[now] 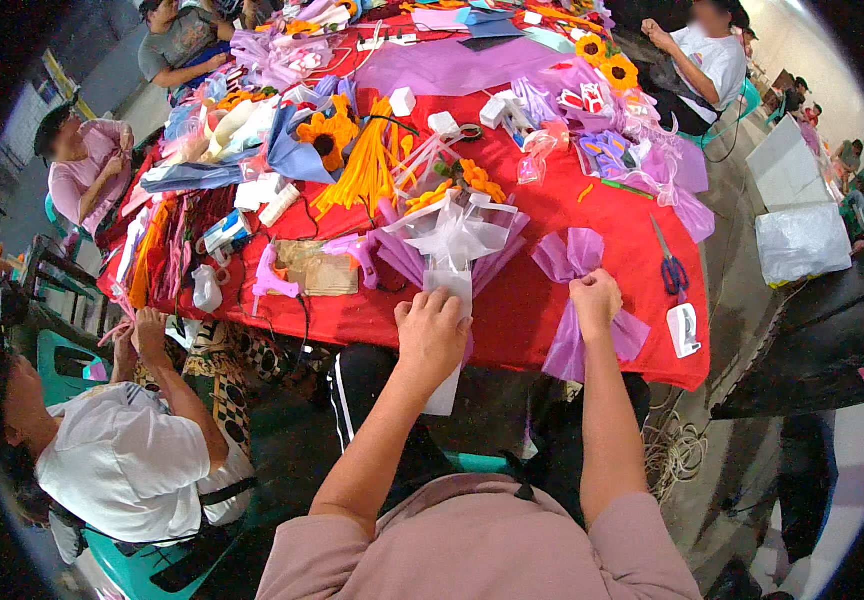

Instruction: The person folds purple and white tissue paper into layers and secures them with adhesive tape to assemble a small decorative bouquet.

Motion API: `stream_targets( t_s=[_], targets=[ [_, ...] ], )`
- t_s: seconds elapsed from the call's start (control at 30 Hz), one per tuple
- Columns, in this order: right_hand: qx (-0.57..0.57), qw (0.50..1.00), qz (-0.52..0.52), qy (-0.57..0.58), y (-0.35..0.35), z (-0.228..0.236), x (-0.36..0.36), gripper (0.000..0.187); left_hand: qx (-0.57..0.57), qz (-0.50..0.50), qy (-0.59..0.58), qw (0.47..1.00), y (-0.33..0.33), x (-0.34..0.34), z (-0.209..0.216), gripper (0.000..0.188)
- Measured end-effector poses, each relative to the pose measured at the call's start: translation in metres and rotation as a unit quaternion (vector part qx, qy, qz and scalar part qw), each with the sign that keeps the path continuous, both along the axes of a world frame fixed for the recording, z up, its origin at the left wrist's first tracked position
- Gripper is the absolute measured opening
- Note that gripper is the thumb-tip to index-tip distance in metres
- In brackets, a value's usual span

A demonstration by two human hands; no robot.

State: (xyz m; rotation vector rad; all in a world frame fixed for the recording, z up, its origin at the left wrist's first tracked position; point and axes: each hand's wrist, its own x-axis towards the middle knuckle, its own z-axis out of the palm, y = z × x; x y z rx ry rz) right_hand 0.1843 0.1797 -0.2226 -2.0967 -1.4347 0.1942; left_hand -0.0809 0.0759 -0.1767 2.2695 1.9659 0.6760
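Note:
A small bouquet lies before me in purple wrapping [399,262], with a white translucent bow [459,238] on its front and orange fuzzy flowers [479,180] showing at its top. My left hand [432,333] is closed over the bouquet's lower end, on a wide white ribbon [443,392] whose tail hangs past the table edge. What else lies under those fingers is hidden. To the right, my right hand [597,298] pinches the gathered middle of a purple mesh sheet [568,338], which fans out above and below the grip.
Dark-handled scissors [672,270] and a white dispenser-like tool [683,331] lie at the right edge of the red-covered table [642,345]. Pink glue guns [272,277] rest on the left beside a cardboard piece [317,267]. Orange pipe cleaners [362,165] lie beyond. A person [137,445] sits close on my left.

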Motion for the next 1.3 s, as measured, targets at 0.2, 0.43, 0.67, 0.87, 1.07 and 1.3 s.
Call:
stream_targets(
  t_s=[0.2,0.43,0.67,0.87,1.07,1.3],
  targets=[
    [0.096,0.951,0.158,0.248,-0.055,0.073,-0.077,0.013,0.040,-0.027,-0.015,0.999,-0.007,-0.014,-0.005,0.039],
    [0.087,0.913,0.370,0.146,-0.033,0.049,-0.161,0.016,-0.050,-0.058,0.045,0.996,-0.014,-0.020,-0.006,0.051],
    [0.038,0.917,0.373,0.139,-0.018,0.034,-0.172,0.014,-0.013,-0.064,0.009,0.998,-0.018,-0.027,-0.026,0.058],
    [0.020,0.922,0.367,0.123,-0.020,0.038,-0.174,0.016,-0.032,-0.069,-0.006,0.997,-0.018,-0.027,-0.029,0.055],
    [-0.004,0.924,0.373,0.087,-0.023,0.047,-0.176,0.016,-0.095,-0.080,-0.005,0.992,-0.018,-0.029,-0.021,0.061],
    [0.018,0.907,0.408,0.108,-0.024,0.048,-0.177,0.014,-0.045,-0.056,-0.040,0.997,-0.019,-0.024,-0.025,0.048]
  ],
)
